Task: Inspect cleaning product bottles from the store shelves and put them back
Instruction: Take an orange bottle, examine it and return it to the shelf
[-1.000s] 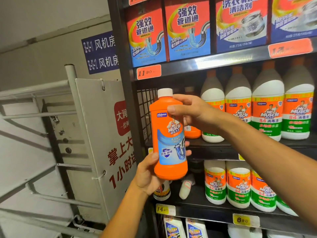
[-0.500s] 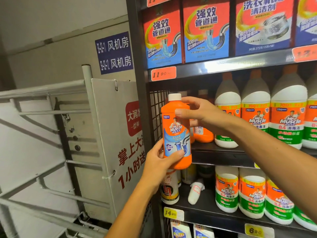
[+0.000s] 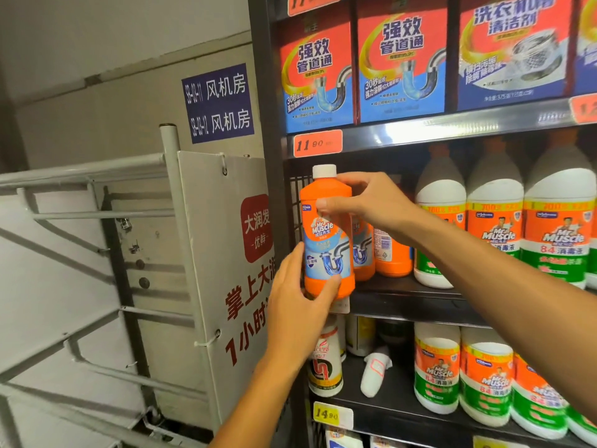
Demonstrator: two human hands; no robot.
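Your right hand [image 3: 365, 205] pinches the shoulder of the orange Mr Muscle drain cleaner bottle [image 3: 326, 234], thumb in front, fingers behind; your left hand [image 3: 300, 299] cups its base, thumb on the lower label. The bottle stands upright at the left end of the middle shelf [image 3: 403, 295], its base apparently just over the front lip. Ease it straight back beside the other orange bottles [image 3: 381, 253] without knocking them, label facing out, and let go only once it sits flat.
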